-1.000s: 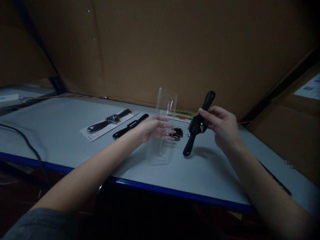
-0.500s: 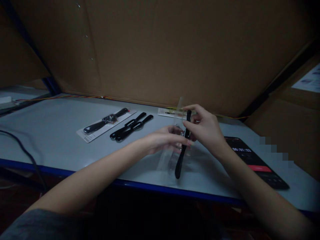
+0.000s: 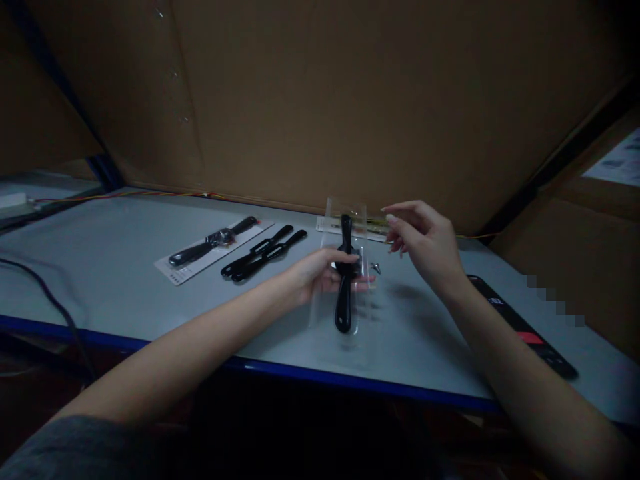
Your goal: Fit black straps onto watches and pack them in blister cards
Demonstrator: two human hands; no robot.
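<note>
My left hand (image 3: 325, 273) is closed around a clear plastic blister shell (image 3: 370, 233) with a black spokeshave (image 3: 343, 307) lying in it; the thumb lies across the spokeshave's middle. To the right of the shell hovers my right hand (image 3: 425, 240), its fingers loosely bent and apart, with nothing visible in them. Small metal screws (image 3: 376, 268) rest on the table between the hands. Further left lie two black spokeshave bodies (image 3: 270, 253) side by side. Beyond them is another spokeshave (image 3: 193, 253), packed on a white card (image 3: 175, 275).
A phone (image 3: 525, 330) showing a timer lies by my right forearm. Another printed card (image 3: 327, 223) sits at the back of the grey table (image 3: 150, 313), partly behind the shell. Cardboard (image 3: 325, 100) walls the back, and a black cable (image 3: 45, 293) crosses at left.
My right hand has let go of the spokeshave and moved away to the right. My left hand has turned the shell and spokeshave flatter and slightly left, uncovering the screws on the table.
</note>
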